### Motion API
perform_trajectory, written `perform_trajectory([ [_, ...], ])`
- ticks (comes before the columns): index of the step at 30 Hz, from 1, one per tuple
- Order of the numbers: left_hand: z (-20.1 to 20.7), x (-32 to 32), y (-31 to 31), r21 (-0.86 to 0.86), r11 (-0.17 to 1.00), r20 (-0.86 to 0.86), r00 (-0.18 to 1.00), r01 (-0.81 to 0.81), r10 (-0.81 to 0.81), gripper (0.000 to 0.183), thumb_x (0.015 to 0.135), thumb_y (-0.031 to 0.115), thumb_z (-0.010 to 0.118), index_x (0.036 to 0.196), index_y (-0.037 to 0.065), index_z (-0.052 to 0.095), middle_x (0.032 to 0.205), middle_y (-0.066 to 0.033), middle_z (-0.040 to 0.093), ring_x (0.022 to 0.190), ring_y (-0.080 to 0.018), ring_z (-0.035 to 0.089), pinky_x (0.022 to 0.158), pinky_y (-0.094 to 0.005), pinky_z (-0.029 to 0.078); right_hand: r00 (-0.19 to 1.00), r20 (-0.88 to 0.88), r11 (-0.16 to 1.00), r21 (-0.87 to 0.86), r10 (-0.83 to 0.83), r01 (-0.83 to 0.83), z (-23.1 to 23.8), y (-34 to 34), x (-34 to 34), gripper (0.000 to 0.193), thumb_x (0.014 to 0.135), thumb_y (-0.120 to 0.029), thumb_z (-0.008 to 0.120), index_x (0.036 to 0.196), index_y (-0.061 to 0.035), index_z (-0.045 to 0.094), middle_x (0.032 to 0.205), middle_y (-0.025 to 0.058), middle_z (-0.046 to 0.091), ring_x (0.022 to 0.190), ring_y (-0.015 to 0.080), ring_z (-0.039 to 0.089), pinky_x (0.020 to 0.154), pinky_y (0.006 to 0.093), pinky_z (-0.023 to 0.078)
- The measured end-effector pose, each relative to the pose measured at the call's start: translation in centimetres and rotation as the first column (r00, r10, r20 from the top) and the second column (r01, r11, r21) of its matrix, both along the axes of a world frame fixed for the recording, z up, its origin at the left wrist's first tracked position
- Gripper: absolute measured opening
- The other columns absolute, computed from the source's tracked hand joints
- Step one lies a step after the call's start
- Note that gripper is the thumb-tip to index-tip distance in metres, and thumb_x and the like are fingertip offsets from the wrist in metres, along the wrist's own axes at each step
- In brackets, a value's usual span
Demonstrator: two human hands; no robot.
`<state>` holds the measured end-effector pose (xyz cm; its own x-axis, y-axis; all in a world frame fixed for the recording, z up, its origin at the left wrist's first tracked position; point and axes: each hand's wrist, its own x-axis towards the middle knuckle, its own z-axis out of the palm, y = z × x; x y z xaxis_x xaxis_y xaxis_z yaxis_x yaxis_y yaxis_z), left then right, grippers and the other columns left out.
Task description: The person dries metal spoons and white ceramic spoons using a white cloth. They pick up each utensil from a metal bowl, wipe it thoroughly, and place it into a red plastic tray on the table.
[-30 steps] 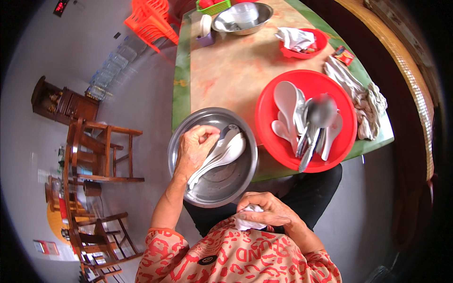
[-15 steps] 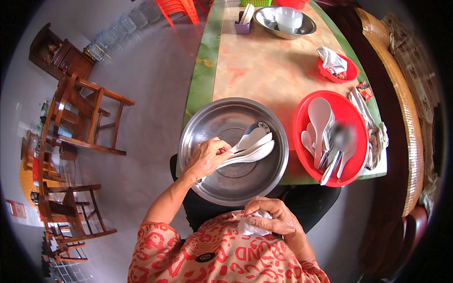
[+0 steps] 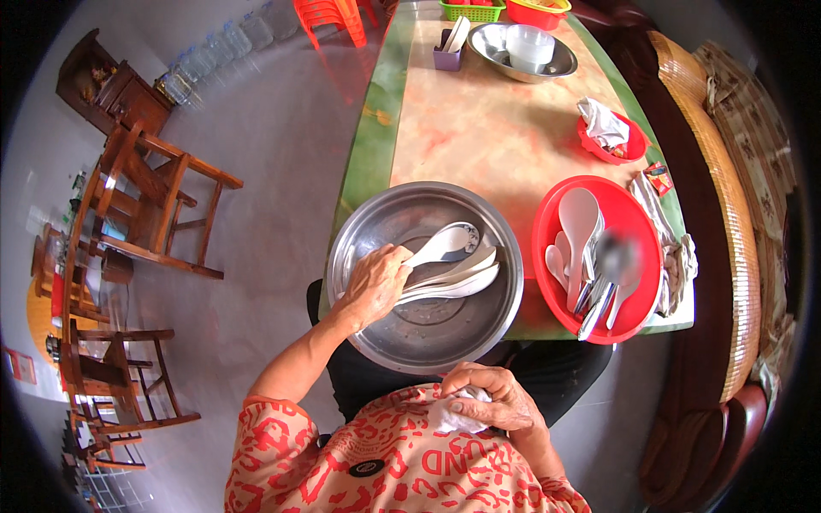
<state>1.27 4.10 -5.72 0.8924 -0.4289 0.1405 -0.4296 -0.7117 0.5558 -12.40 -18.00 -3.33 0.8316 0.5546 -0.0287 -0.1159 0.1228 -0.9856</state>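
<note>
My left hand (image 3: pixel 376 285) is over the left part of a wide steel basin (image 3: pixel 393 349), fingers pinched on the handle of a patterned soup spoon (image 3: pixel 447 244). Its bowl has a dark blue design and points to the right. Several white soup spoons (image 3: pixel 466 280) lie together just below it in the basin, their handle ends partly hidden by my hand. Close to my body, my right hand (image 3: pixel 500 399) grips a crumpled white cloth (image 3: pixel 460 414) at the basin's near side. To the right, a red basin (image 3: pixel 641 299) holds a large white rice scoop (image 3: pixel 579 214), a steel ladle (image 3: pixel 614 255) and several smaller spoons.
A grey-white cloth (image 3: pixel 677 265) and a small red packet (image 3: pixel 658 179) lie along the table's right edge. Farther back are a small red basket (image 3: pixel 634 145) with a white cloth, a steel bowl (image 3: pixel 560 70) with clear containers, and a purple holder (image 3: pixel 445 60). Wooden chairs (image 3: pixel 171 205) stand left.
The patterned spoon has been drawn apart from the white spoons, up and left, in my left hand. My right hand keeps its hold on the cloth. The view has shifted slightly.
</note>
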Motion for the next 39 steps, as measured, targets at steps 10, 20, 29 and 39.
perform_trajectory([
  [10,3.0,-1.9,0.2,-0.166,0.966,-0.082,0.979,-0.199,0.187,0.019,0.093,0.012,0.046,0.108,0.003,0.041,0.074,-0.0126,0.057,0.060,-0.0284,0.057,0.053,-0.0387,0.045,0.997,-0.059,0.996,0.072,-0.041,0.045,0.8,-0.2,-0.1,0.015,0.083,-0.013,0.066,0.090,-0.0006,0.064,0.086,0.0065,0.060,0.084,0.0152,0.055,0.077,0.0283,0.042],
  [20,5.8,-5.4,-2.4,-0.659,0.669,-0.661,0.689,-0.344,-0.297,0.023,0.096,0.018,0.043,0.112,0.002,0.041,0.080,-0.0053,0.050,0.047,-0.0104,0.048,0.039,-0.0229,0.040,0.694,0.296,0.721,-0.026,-0.656,0.693,1.5,-0.2,3.7,0.024,0.078,-0.003,0.061,0.102,-0.0029,0.055,0.091,0.0071,0.055,0.080,0.0153,0.054,0.071,0.0257,0.043],
  [29,5.5,-7.4,-4.5,-0.688,0.581,-0.672,0.684,-0.434,-0.285,0.043,0.098,0.017,0.039,0.138,0.006,0.029,0.077,0.0015,0.043,0.048,-0.0019,0.035,0.039,-0.0162,0.033,0.335,0.695,0.489,0.027,-0.636,0.872,1.2,3.4,9.0,0.032,0.073,0.000,0.067,0.103,-0.0042,0.056,0.099,0.0152,0.050,0.088,0.0286,0.054,0.077,0.0363,0.045],
  [39,4.8,-7.7,-4.3,-0.671,0.587,-0.696,0.660,-0.454,-0.285,0.045,0.098,0.019,0.041,0.140,0.010,0.028,0.076,0.0029,0.044,0.046,-0.0019,0.034,0.038,-0.0165,0.031,0.242,0.894,0.551,0.007,-0.378,0.834,1.5,2.4,9.1,0.036,0.066,0.006,0.063,0.100,-0.0019,0.055,0.091,0.0171,0.051,0.085,0.0334,0.056,0.068,0.0395,0.050],
])
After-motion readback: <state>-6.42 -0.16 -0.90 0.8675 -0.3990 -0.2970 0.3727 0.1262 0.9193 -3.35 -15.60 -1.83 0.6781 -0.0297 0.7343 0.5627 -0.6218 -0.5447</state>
